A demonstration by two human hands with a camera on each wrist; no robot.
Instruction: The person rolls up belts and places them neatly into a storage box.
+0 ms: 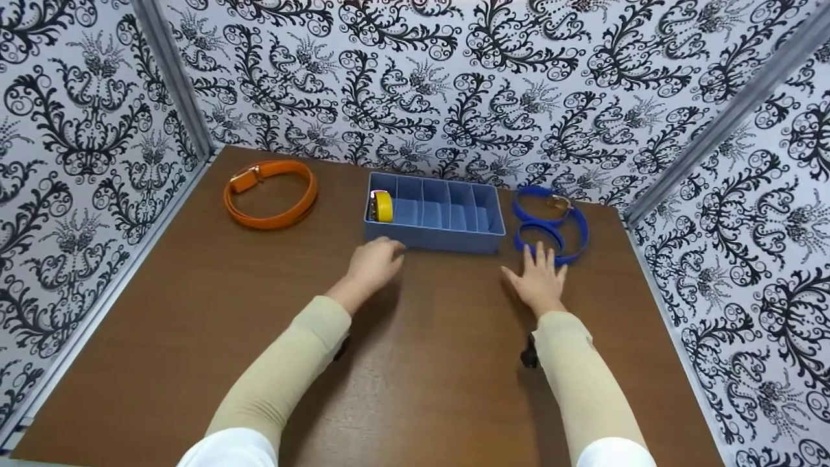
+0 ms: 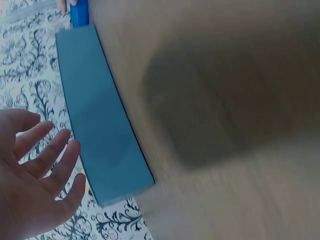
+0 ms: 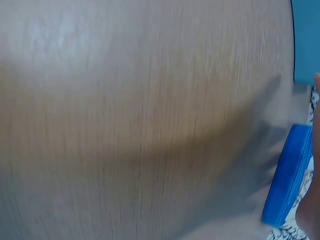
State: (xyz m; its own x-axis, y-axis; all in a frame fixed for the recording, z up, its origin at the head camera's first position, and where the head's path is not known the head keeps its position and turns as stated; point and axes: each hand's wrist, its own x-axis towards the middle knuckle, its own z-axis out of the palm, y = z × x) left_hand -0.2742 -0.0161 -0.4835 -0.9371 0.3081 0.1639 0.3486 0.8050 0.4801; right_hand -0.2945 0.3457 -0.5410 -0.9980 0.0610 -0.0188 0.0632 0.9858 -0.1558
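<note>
Brown surface (image 1: pixel 447 337): blue belt (image 1: pixel 585 230) coiled right of tray (image 1: pixel 434 241), at right hand's (image 1: pixel 539 282) fingertips; that hand's nearer, fingers spread, contact unclear. Left hand (image 1: pixel 375 266) grips nothing, near tray front.

We count one orange belt (image 1: pixel 267 222), one blue belt (image 1: pixel 582 224) and one yellow belt (image 1: pixel 384 206), three belts in all, plus one box (image 1: pixel 434 239) with five compartments (image 1: pixel 436 213) and one table (image 1: pixel 441 363)

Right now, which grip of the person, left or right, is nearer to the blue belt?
Right: the right grip is at the near side of the blue belt, contact unclear; the left grip is farther left, near the compartment tray.
</note>
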